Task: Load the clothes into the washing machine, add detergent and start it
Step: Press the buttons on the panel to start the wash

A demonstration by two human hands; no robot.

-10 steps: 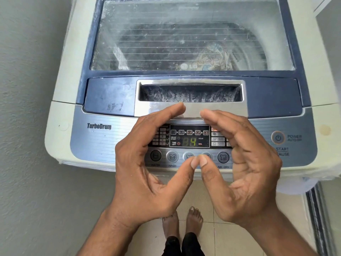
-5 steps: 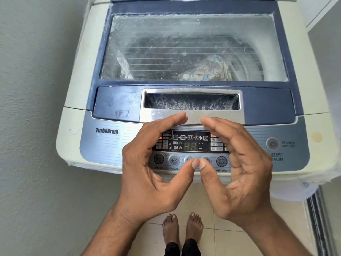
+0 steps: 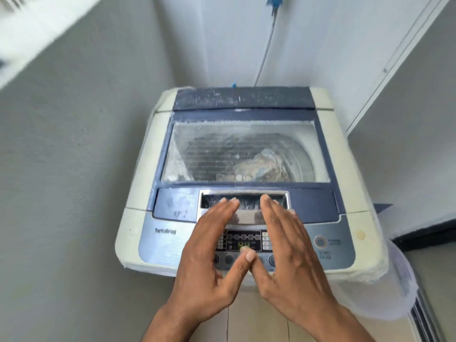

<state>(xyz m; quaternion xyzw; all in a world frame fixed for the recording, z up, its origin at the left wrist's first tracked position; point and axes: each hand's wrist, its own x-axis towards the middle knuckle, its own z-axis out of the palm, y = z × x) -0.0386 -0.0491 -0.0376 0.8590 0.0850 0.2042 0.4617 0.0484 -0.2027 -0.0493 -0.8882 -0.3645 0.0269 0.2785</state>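
Washing machine [image 3: 138,228]: a top-loader set in the corner between two walls, its lid closed.
Clothes [image 3: 261,166]: a pale bundle is seen through the clear lid window [image 3: 192,154], lying toward the right side of the drum.
Control panel [image 3: 167,245]: it runs along the machine's front edge; green digits are lit on the display [image 3: 243,239], so a started cycle is judged likely. The digits are too blurred to be read.
Detergent: none is visible; whether it has been added cannot be told.
Risk: a button on the front row could be brushed by a thumb held just above it, and the cycle paused or altered. The power button [image 3: 320,241], at the panel's right end, lies just beside the right hand.
Left hand [image 3: 207,265]: held above the panel, fingers straight and pointing toward the lid handle recess [image 3: 249,201]; nothing is held.
Right hand [image 3: 293,265]: mirrored, fingers straight, nothing gripped.
Thumbs: the tips are brought together over the display's lower edge, so the panel is framed between the palms.
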